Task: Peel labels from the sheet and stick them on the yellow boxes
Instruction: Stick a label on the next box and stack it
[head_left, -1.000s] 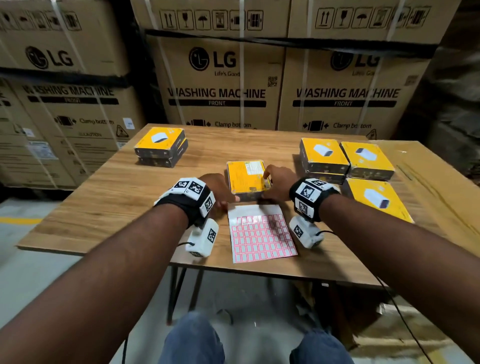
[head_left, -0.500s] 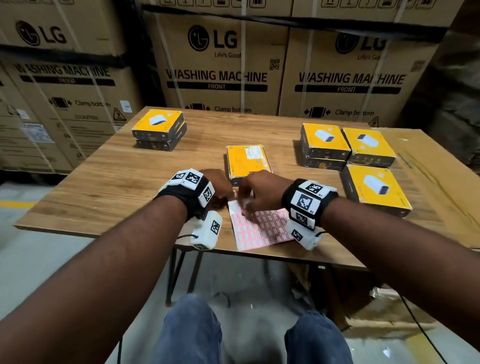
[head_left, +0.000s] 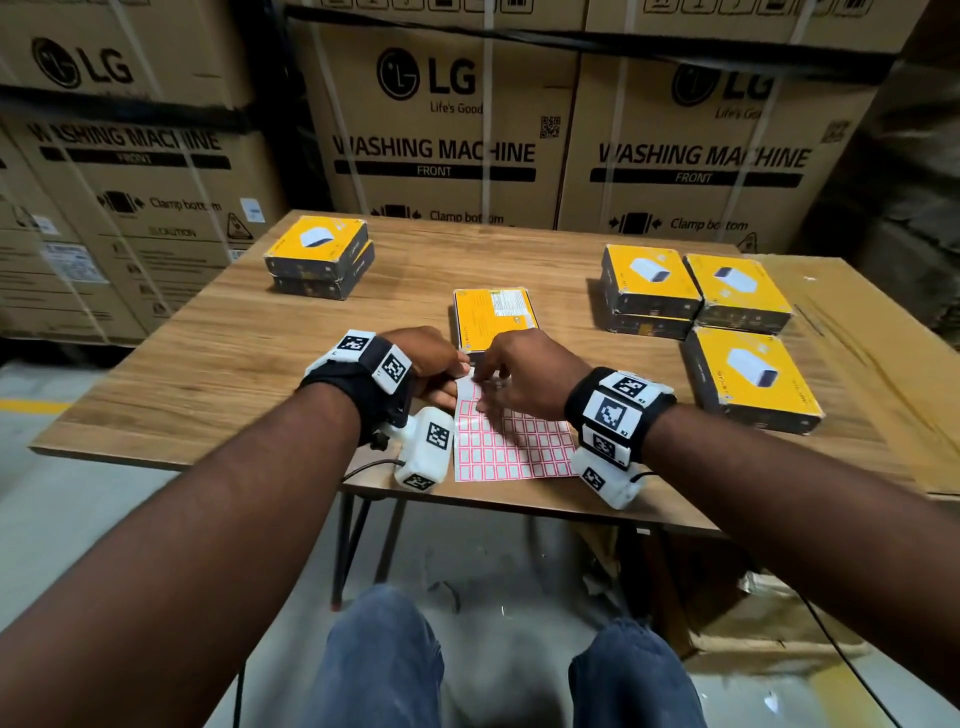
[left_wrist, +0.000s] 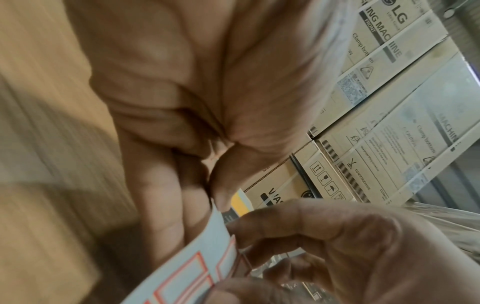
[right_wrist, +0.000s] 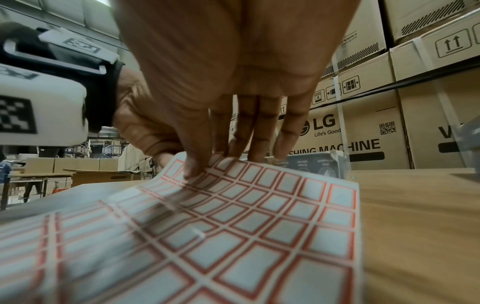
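While yellow boxes (head_left: 647, 280) sit stacked far left and far right on the table (head_left: 218, 364), the left hand (head_left: 434, 364) pinches the label sheet's (head_left: 511, 452) lifted far corner; the right hand (head_left: 524, 379) now looks to be picking there, having left the middle box (head_left: 493, 314).

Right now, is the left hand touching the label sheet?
Touching. The left wrist view shows the left hand pinching the label sheet at its far corner, thumb on top, fingers underneath.

Right hand (head_left: 524, 382) covers the label sheet (head_left: 511, 447) top corner. Sheet's near edge blurred in right wrist view; peeled label unclear.
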